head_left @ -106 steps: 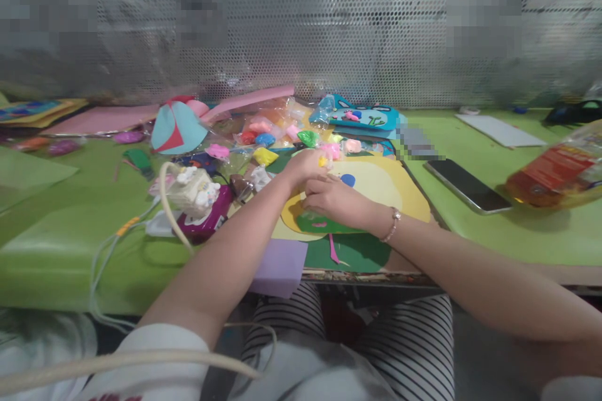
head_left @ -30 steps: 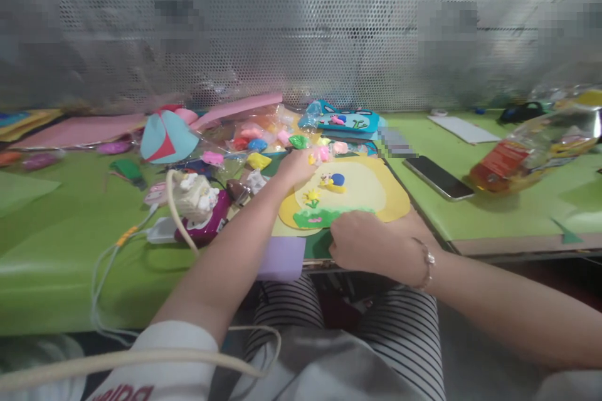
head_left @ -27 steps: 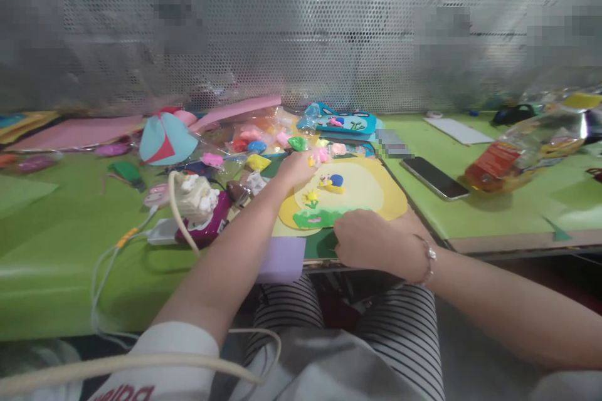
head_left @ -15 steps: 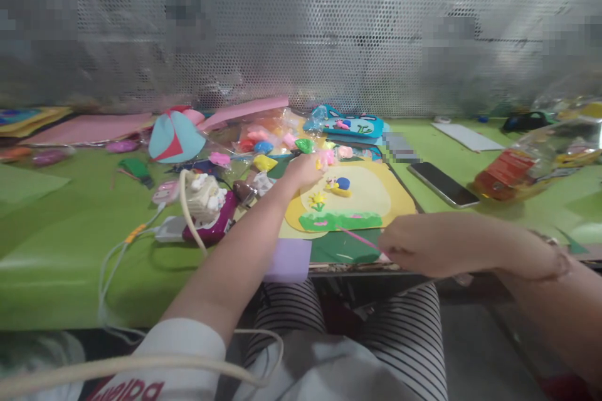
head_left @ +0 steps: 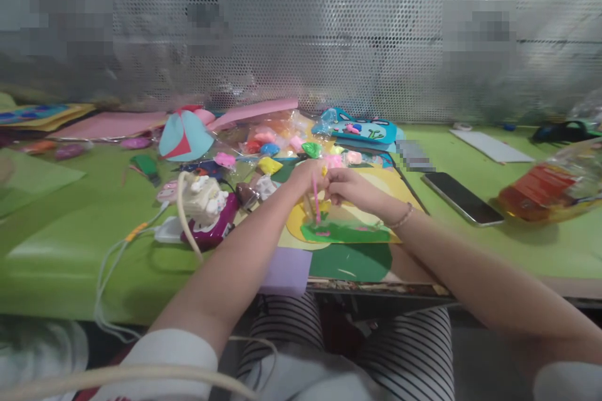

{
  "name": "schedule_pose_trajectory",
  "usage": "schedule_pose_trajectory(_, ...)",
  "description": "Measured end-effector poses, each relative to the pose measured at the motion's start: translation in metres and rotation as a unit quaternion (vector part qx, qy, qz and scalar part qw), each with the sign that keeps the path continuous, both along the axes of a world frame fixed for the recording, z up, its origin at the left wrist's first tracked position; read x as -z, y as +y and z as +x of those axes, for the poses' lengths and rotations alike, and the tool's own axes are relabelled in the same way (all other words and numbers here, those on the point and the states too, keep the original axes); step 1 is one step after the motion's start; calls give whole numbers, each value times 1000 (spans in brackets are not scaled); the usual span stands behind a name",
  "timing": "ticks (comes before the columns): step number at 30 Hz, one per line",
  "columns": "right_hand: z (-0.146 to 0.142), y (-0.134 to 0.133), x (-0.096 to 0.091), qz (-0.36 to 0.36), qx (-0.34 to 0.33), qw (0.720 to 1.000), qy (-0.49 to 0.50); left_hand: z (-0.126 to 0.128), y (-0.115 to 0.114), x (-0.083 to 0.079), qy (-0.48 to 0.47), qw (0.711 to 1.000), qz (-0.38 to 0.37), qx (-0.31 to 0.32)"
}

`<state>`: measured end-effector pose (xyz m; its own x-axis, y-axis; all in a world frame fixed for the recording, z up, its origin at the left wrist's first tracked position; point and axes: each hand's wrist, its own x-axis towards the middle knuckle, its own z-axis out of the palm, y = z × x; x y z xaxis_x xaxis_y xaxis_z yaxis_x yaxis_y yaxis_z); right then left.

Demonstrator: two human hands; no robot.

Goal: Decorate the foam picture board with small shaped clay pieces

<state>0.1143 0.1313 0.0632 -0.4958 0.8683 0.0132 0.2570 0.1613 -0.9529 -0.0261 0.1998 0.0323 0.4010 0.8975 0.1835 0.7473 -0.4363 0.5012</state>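
Note:
My left hand (head_left: pixel 308 178) is closed over the back of the yellow picture card, with a small yellow bit of clay (head_left: pixel 324 170) at its fingertips. My right hand (head_left: pixel 350 189) meets it there, fingers bent together around a thin pink stick (head_left: pixel 316 200) that points down. Beneath both hands lies the yellow card (head_left: pixel 397 191), with a green clay grass strip (head_left: pixel 348 233) bearing small pink spots along its front. My hands cover most of the card's middle, including the blue-and-yellow clay snail seen earlier.
Bagged clay lumps, among them a yellow one (head_left: pixel 269 166) and a green one (head_left: pixel 311 150), lie behind. A purple device (head_left: pixel 214 225) with a cable stands left. On the right are a phone (head_left: pixel 463 198) and a bottle of amber liquid (head_left: pixel 540 191).
My right hand has moved from the card's front right up to my left hand, bringing the pink stick, which now points downward. My left hand stays near the same place.

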Motion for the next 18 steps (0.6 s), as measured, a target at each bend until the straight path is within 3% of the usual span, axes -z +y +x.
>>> schedule_pose_trajectory(3,1,2,12,-18,1,999,46,-1,2,1,56,998,30,-4)
schedule_pose_trajectory(4,2,2,14,18,-2,999,29,-2,3,1,54,998,37,-6)
schedule_pose_trajectory(6,6,3,15,162,-12,985,-51,-2,4,2,48,998,46,-5)
schedule_pose_trajectory(8,12,6,16,329,-48,933,-138,-3,5,2,59,997,44,-2)
schedule_pose_trajectory(10,19,11,18,439,-95,872,-195,-3,5,2,79,996,31,-8)
schedule_pose_trajectory(13,27,19,24,509,-128,811,-258,-2,5,1,94,995,27,-18)
schedule_pose_trajectory(18,22,20,30,563,-127,730,-368,-2,4,1,108,993,30,-25)
